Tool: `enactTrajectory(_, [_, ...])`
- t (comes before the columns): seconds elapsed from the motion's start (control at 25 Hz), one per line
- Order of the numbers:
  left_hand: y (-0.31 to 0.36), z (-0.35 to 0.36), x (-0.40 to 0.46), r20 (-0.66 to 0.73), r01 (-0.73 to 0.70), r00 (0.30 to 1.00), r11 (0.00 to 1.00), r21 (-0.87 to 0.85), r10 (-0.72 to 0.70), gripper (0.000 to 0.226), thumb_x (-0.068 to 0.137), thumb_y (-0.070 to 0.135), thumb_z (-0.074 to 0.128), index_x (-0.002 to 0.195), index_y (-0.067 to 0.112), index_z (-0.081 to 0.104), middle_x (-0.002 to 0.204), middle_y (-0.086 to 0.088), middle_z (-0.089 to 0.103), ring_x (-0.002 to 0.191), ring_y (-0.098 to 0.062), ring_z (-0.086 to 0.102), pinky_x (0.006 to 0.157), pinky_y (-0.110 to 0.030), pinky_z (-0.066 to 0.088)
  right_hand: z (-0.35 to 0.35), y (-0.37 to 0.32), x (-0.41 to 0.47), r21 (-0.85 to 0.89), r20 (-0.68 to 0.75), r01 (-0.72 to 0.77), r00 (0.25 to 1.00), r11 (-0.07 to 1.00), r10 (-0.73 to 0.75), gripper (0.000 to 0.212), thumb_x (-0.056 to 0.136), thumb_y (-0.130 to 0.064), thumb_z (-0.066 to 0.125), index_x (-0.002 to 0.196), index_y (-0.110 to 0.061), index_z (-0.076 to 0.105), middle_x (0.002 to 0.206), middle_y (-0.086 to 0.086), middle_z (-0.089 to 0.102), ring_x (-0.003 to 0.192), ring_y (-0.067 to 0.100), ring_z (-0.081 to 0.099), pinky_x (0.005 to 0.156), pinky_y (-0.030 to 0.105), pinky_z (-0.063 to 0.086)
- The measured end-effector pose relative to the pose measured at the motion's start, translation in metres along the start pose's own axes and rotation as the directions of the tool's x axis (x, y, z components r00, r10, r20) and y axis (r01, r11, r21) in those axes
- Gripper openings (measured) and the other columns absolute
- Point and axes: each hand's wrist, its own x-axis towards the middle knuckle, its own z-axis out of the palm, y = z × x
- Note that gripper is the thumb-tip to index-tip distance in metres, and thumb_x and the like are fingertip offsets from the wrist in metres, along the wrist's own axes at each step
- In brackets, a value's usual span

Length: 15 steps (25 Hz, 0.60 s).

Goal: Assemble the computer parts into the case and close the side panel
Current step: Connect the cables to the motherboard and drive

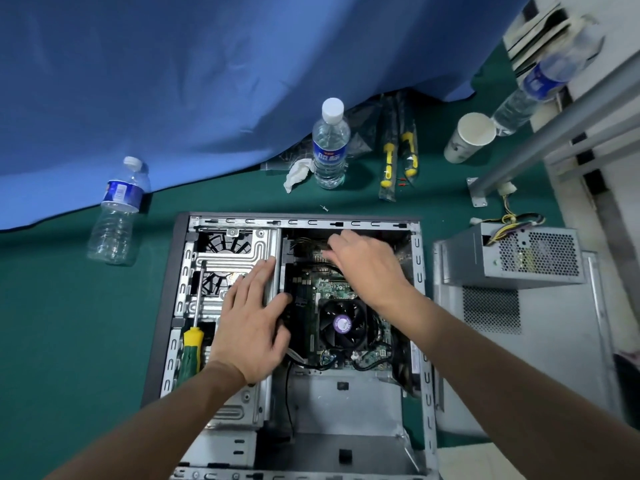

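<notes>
My worry is the yellow-and-green-handled screwdriver [192, 344] lying loose on the silver drive cage in the left of the open grey metal computer case [157, 341]; a nudge from my left forearm could send it onto the green motherboard [332, 291] at frame centre. The grey boxy power supply [530, 256] sits outside on the detached side panel [554, 358], right of frame. My left hand [251, 327] lies flat, fingers spread, on the cage edge, gripping nothing. My right hand [367, 268] reaches over the board's upper part; I cannot tell whether it holds anything.
</notes>
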Motion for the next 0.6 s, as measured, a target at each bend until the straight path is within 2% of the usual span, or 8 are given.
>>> enactTrajectory(0.12, [0.000, -0.001, 0.000, 0.002, 0.003, 1.000, 1.000, 0.003, -0.003, 0.033, 0.074, 0.039, 0.048, 0.101, 0.023, 0.060, 0.160, -0.017, 0.019, 0.149, -0.031, 0.015, 0.115, -0.048, 0.016, -0.001, 0.000, -0.009, 0.300, 0.254, -0.211, 0.958, 0.930, 0.135, 0.043, 0.093, -0.038, 0.061, 0.126, -0.011, 0.055, 0.114, 0.003, 0.052, 0.095, 0.023, 0.057, 0.079, 0.034, 0.043])
enactTrajectory(0.24, [0.000, -0.001, 0.000, -0.017, -0.005, 1.000, 1.000, 0.002, 0.005, 0.033, 0.073, 0.040, 0.047, 0.099, 0.023, 0.060, 0.159, -0.018, 0.022, 0.147, -0.031, 0.017, 0.115, -0.046, 0.013, 0.001, -0.008, -0.039, 0.261, 0.016, -0.210, 0.977, 0.942, 0.213, 0.033, 0.096, -0.026, 0.061, 0.126, -0.016, 0.054, 0.116, 0.000, 0.051, 0.102, 0.016, 0.053, 0.092, 0.034, 0.048])
enactTrajectory(0.32, [-0.001, -0.001, 0.000, -0.026, -0.008, 1.000, 1.000, -0.010, 0.008, 0.032, 0.073, 0.040, 0.047, 0.097, 0.023, 0.060, 0.158, -0.018, 0.023, 0.145, -0.032, 0.020, 0.114, -0.046, 0.014, 0.009, -0.029, -0.064, 0.402, 0.033, -0.275, 0.957, 0.873, 0.287, 0.025, 0.097, -0.027, 0.057, 0.121, -0.018, 0.057, 0.108, -0.005, 0.057, 0.095, 0.010, 0.058, 0.090, 0.030, 0.052])
enactTrajectory(0.36, [-0.001, -0.002, 0.001, -0.027, -0.010, 1.000, 1.000, -0.021, 0.009, 0.031, 0.073, 0.040, 0.047, 0.096, 0.022, 0.060, 0.158, -0.018, 0.023, 0.145, -0.032, 0.021, 0.114, -0.048, 0.017, 0.013, -0.042, -0.073, 0.543, 0.158, -0.365, 0.929, 0.757, 0.334, 0.027, 0.097, -0.031, 0.058, 0.121, -0.019, 0.057, 0.103, -0.005, 0.060, 0.090, 0.009, 0.061, 0.086, 0.030, 0.054])
enactTrajectory(0.44, [0.001, -0.003, 0.000, -0.024, -0.022, 1.000, 0.998, -0.056, 0.020, 0.030, 0.074, 0.040, 0.047, 0.094, 0.021, 0.060, 0.157, -0.019, 0.024, 0.143, -0.034, 0.022, 0.111, -0.052, 0.024, 0.019, -0.067, -0.081, 0.774, 0.424, -0.550, 0.818, 0.314, 0.388, 0.033, 0.095, -0.033, 0.063, 0.122, -0.015, 0.055, 0.100, 0.001, 0.065, 0.086, 0.016, 0.066, 0.083, 0.037, 0.057])
enactTrajectory(0.48, [0.001, -0.004, 0.001, -0.017, -0.027, 1.000, 0.997, -0.079, 0.026, 0.030, 0.074, 0.040, 0.047, 0.093, 0.021, 0.061, 0.157, -0.019, 0.024, 0.143, -0.035, 0.022, 0.111, -0.054, 0.026, 0.024, -0.075, -0.078, 0.815, 0.494, -0.572, 0.770, 0.093, 0.404, 0.031, 0.095, -0.030, 0.063, 0.120, -0.013, 0.056, 0.103, 0.006, 0.067, 0.088, 0.019, 0.066, 0.084, 0.038, 0.056])
enactTrajectory(0.52, [0.000, -0.005, 0.001, -0.011, -0.034, 0.999, 0.995, -0.097, 0.033, 0.030, 0.075, 0.040, 0.047, 0.093, 0.021, 0.061, 0.157, -0.020, 0.024, 0.143, -0.036, 0.022, 0.112, -0.056, 0.026, 0.027, -0.082, -0.074, 0.836, 0.512, -0.546, 0.746, -0.050, 0.425, 0.024, 0.096, -0.026, 0.063, 0.116, -0.013, 0.059, 0.106, 0.009, 0.067, 0.090, 0.019, 0.065, 0.085, 0.036, 0.056])
enactTrajectory(0.6, [-0.001, -0.007, -0.002, -0.011, -0.055, 0.998, 0.989, -0.136, 0.054, 0.028, 0.079, 0.042, 0.046, 0.093, 0.022, 0.061, 0.157, -0.019, 0.023, 0.144, -0.036, 0.021, 0.113, -0.056, 0.024, 0.030, -0.098, -0.071, 0.870, 0.481, -0.459, 0.712, -0.180, 0.511, 0.004, 0.097, -0.019, 0.060, 0.100, -0.018, 0.064, 0.103, 0.009, 0.069, 0.087, 0.014, 0.064, 0.081, 0.029, 0.055])
